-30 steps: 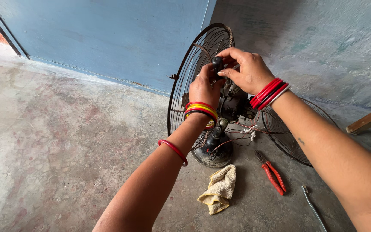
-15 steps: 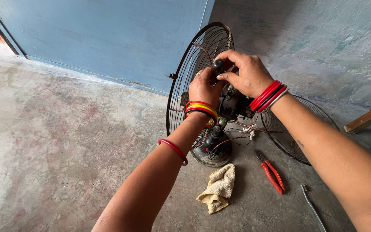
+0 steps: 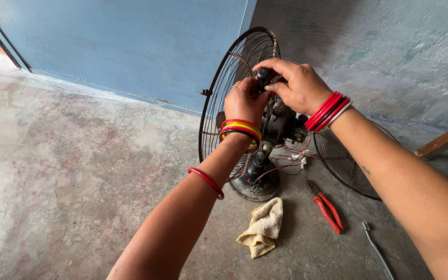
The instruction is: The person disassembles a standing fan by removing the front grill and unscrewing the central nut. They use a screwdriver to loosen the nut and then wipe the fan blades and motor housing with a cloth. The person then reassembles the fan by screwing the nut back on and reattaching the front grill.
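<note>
Standing on the concrete floor [image 3: 68,171] close to the blue wall [image 3: 130,46], the fan [image 3: 265,129] has plenty of bare space out left of it. Left hand [image 3: 243,101] and right hand [image 3: 299,85] both pinch the black knob [image 3: 262,78] on top of its motor. Just off the fan's base: a yellow rag [image 3: 263,227] in front, red pliers [image 3: 327,207] to the right.

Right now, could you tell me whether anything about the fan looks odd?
Yes: loose wires hang bare behind the fan's motor, and a detached grille leans beside it on the floor.
</note>
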